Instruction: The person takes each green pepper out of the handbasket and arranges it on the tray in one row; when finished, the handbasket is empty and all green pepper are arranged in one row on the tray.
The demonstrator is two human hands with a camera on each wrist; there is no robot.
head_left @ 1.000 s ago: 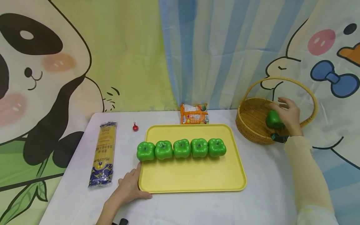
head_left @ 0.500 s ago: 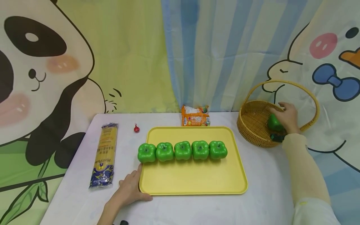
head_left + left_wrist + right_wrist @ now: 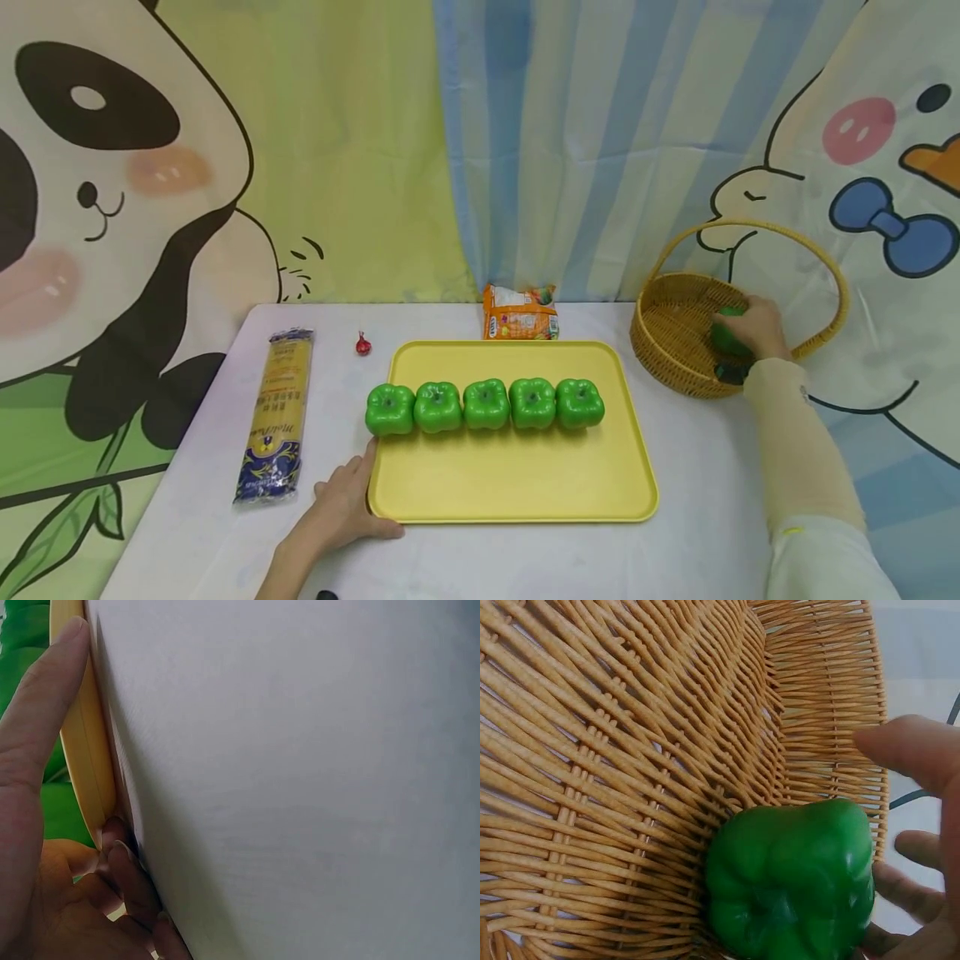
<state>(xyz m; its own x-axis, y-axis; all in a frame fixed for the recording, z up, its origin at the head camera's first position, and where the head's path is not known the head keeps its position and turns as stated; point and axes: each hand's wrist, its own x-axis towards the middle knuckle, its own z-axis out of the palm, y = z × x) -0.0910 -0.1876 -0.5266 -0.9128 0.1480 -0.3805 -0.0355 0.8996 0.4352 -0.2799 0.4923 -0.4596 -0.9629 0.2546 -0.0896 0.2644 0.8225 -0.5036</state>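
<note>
My left hand (image 3: 341, 506) holds the near left corner of a yellow tray (image 3: 517, 483), thumb at the front edge and fingers along the left side. In the left wrist view the fingertips curl against the tray rim (image 3: 90, 742). Several green bell peppers (image 3: 486, 405) stand in a row across the tray, the leftmost over its left edge. At the right, my right hand (image 3: 761, 327) reaches into a wicker basket (image 3: 654, 354). One green bell pepper (image 3: 787, 881) lies inside; the fingers are beside it, and the thumb (image 3: 907, 746) is spread away from it.
A long pasta packet (image 3: 276, 417) lies left of the tray, near a small red wrapped candy (image 3: 363, 344). An orange snack bag (image 3: 521, 312) rests behind the tray. The basket's tall handle (image 3: 750, 223) arches over it, and a printed curtain (image 3: 555, 150) hangs behind the table.
The right hand has moved slightly lower in the basket beside the pepper. The left hand stays at the tray corner, and the row of peppers keeps its place.
</note>
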